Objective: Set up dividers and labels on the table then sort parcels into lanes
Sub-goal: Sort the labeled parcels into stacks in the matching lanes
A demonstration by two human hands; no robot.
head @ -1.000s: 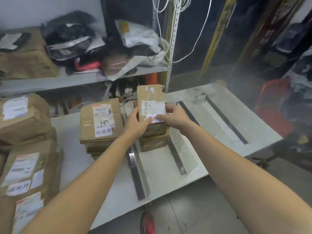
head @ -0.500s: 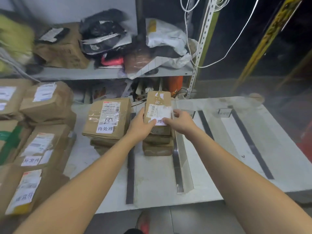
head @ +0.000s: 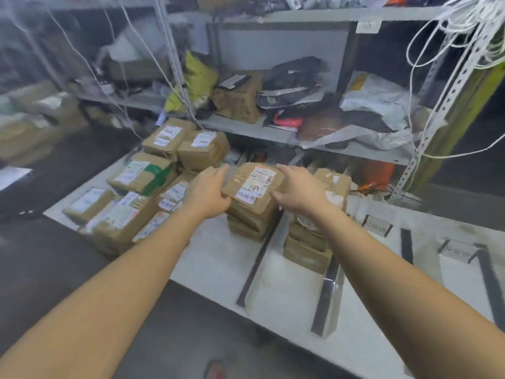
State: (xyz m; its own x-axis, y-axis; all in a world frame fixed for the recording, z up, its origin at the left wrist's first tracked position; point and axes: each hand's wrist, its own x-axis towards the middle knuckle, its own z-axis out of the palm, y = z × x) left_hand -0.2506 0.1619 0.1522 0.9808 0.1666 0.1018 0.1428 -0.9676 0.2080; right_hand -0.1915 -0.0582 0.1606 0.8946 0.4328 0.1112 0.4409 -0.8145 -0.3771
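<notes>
Left grip (head: 207, 192): thumb and curled fingers clamped the left edge of the top parcel (head: 254, 184). Right grip (head: 297, 190): fingers fairly straight, laid against the parcel's right edge, thumb near its front corner; motion blur hid any finer detail.

Top parcel: brown, with a printed shipping label and a white sticker (head: 246, 196) bearing handwritten characters. It sat a little tilted on a stack of brown parcels (head: 251, 222) just above frame centre, on the white table (head: 287, 296).

A dark divider strip (head: 257, 266) ran just right of that stack. Beyond the strip stood a second stack (head: 308, 242), partly behind the right forearm, with a clear divider (head: 326, 294) on its right side. Further right were two small label stands (head: 378, 225), one in each lane.

Left of centre lay a loose pile of labelled parcels (head: 128, 212), one banded with green tape. A grey shelf (head: 273, 132) across the upper frame held bags and cartons.
</notes>
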